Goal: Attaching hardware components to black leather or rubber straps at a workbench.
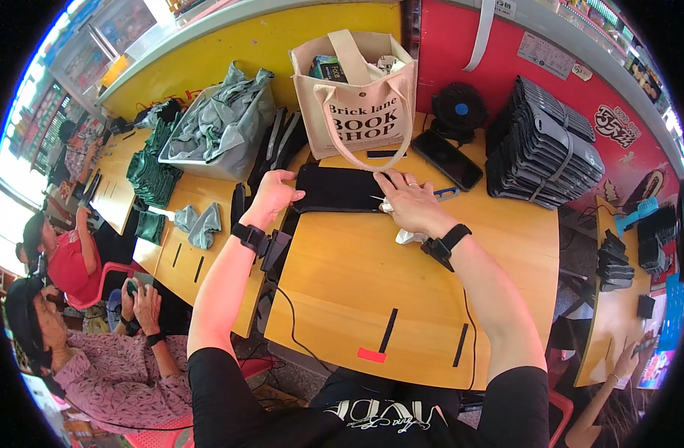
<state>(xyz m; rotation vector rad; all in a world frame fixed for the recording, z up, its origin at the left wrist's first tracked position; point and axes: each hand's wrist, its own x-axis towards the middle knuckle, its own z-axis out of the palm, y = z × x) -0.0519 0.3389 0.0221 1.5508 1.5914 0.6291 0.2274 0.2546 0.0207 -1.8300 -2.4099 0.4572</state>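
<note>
A flat, black folded fabric piece (338, 189) lies on the wooden table in front of me. My left hand (273, 196) is closed on its left end, pinching the edge between thumb and fingers. Over the right end bends my right hand (413, 203), its fingertips pressing on the fabric. Under that hand a slim metal tool with a blue end (448, 193) sticks out on the right, and a thin metallic tip shows by the fingers on the left. Crumpled white material (409, 237) pokes out below the palm. The fingers hide most of the tool.
Behind the fabric stand a beige tote bag (364, 112), a phone (448, 160) and a small black fan (459, 110). Strapped stacks of dark grey pieces (545, 145) rise at right. Left are a grey bin of cloth (221, 123) and seated people. Cables hang from both wrists.
</note>
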